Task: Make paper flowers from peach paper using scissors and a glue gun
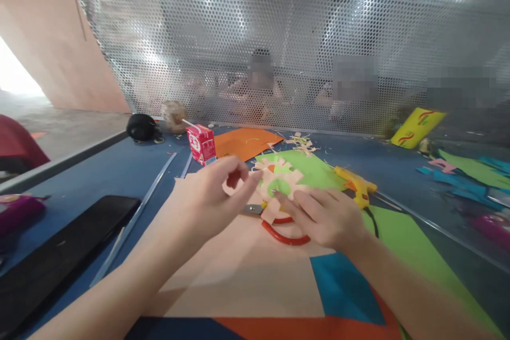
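A pale peach paper cutout with tabs around its edge like a gear [295,178] has green and orange pieces at its middle. My right hand [326,218] is closed at the cutout's near right side, its fingertips on the paper. My left hand [211,188] is at the left side, fingers loosely curled and a gap between thumb and forefinger; the thumb tip is beside the cutout's edge. Under the cutout lie red-handled scissors [285,239], partly covered. Beneath them a large peach sheet [239,276] is spread out.
A yellow glue gun [358,183] lies on green paper at right. A pink drink carton [202,144] with a straw stands behind my left hand. A black phone [67,260] and clear glue sticks [147,196] lie left. A perforated metal screen [279,26] closes the back; people sit beyond it.
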The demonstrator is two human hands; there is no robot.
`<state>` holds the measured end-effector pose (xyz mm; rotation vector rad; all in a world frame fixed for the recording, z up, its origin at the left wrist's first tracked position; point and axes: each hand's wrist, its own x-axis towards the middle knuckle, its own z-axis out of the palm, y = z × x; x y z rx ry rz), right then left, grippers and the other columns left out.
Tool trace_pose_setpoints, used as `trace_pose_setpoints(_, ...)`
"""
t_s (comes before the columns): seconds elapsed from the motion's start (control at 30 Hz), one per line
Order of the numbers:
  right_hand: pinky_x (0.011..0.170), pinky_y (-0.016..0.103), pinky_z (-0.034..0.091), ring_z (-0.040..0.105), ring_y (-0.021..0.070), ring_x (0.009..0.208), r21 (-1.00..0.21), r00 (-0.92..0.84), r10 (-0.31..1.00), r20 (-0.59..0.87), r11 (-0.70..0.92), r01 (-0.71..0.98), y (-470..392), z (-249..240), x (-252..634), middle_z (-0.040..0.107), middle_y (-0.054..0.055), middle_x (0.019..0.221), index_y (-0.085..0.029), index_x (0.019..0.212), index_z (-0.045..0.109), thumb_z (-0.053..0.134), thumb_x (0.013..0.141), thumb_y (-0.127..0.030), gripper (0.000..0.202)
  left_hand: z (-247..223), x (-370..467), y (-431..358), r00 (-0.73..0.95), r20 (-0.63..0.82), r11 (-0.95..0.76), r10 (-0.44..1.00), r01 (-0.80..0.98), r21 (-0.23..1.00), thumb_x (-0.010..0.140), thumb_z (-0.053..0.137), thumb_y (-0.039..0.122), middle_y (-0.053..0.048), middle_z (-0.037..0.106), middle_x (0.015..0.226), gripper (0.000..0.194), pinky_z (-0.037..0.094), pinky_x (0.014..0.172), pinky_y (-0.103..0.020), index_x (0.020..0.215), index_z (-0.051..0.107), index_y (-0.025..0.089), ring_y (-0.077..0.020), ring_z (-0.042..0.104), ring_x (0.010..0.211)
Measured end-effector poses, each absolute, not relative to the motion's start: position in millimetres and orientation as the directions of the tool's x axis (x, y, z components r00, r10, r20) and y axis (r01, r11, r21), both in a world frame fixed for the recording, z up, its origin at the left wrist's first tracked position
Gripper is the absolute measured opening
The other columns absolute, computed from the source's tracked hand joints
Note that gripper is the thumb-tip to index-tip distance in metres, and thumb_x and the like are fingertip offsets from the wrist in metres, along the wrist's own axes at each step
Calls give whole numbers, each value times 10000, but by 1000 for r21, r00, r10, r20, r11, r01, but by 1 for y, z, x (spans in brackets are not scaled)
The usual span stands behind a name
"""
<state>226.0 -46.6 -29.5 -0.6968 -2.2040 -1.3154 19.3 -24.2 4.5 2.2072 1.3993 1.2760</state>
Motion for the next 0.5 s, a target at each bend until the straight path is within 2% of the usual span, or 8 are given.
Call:
trace_pose_setpoints(0.07, 448, 276, 317, 520, 112, 545, 643, -744, 159, 649, 409, 648, -46, -29, 227, 629, -32, 594, -175, 964, 675, 660, 749, -143, 217, 4, 16, -17, 105, 569, -503, 815, 616, 607, 757, 524, 352, 23, 497, 645, 201, 356, 573, -261, 654, 452, 195, -116, 462, 608)
trace_pose_setpoints(0.13, 448, 272, 298, 489, 101, 520, 638, -729, 122, 674, 402, 657, -46, -27, 228, 626, -36, 591, -180, 930, 684, 690, 721, -143, 213, 2, 14, -10, 79, 510, -460, 857, 566, 685, 717, 585, 370, -10, 559, 796, 221, 394, 638, -279, 759, 463, 191, -140, 531, 730)
trace_pose_setpoints(0.2, 454, 273, 300, 452, 93, 483, 640, -723, 92, 684, 400, 656, -48, -25, 230, 626, -40, 590, -186, 910, 686, 700, 711, -163, 201, -2, 15, -6, 166, 292, -335, 942, 419, 844, 679, 633, 399, -51, 609, 905, 341, 436, 694, -303, 895, 480, 185, -175, 583, 834)
trace_pose_setpoints(0.27, 469, 276, 321, 447, 92, 473, 635, -719, 78, 690, 411, 654, -50, -25, 231, 630, -41, 601, -193, 858, 687, 694, 715, -181, 143, -5, 17, -5, 302, 74, -158, 950, 265, 951, 677, 648, 383, -63, 648, 906, 427, 465, 699, -312, 1011, 468, 187, -190, 614, 860)
trace_pose_setpoints(0.3, 475, 277, 334, 455, 94, 477, 632, -723, 82, 686, 424, 649, -50, -26, 231, 629, -39, 608, -196, 837, 683, 687, 719, -180, 119, -6, 19, -6, 349, 20, -101, 937, 216, 971, 682, 652, 358, -56, 662, 883, 447, 475, 688, -310, 1049, 460, 193, -191, 624, 852)
trace_pose_setpoints(0.37, 482, 276, 358, 483, 105, 507, 597, -708, 116, 697, 453, 662, -50, -29, 232, 624, -27, 644, -207, 851, 667, 668, 728, -157, 133, -5, 21, -8, 363, 8, -77, 932, 176, 981, 676, 666, 313, -34, 676, 827, 448, 483, 665, -301, 1061, 467, 200, -186, 636, 817)
trace_pose_setpoints(0.43, 498, 274, 390, 518, 127, 570, 485, -634, 197, 748, 490, 724, -49, -34, 232, 619, 13, 755, -217, 1003, 616, 638, 738, -132, 279, -3, 21, -9, 315, 52, -104, 948, 153, 983, 655, 687, 295, -15, 677, 767, 449, 484, 683, -304, 1040, 480, 192, -182, 642, 796)
trace_pose_setpoints(0.5, 525, 283, 431, 526, 143, 618, 207, -442, 310, 841, 571, 794, -45, -38, 233, 574, 66, 914, -221, 1173, 496, 592, 753, -125, 442, -2, 21, -9, 267, 75, -109, 961, 118, 987, 635, 705, 294, -12, 677, 733, 458, 476, 726, -313, 1021, 489, 173, -179, 646, 788)
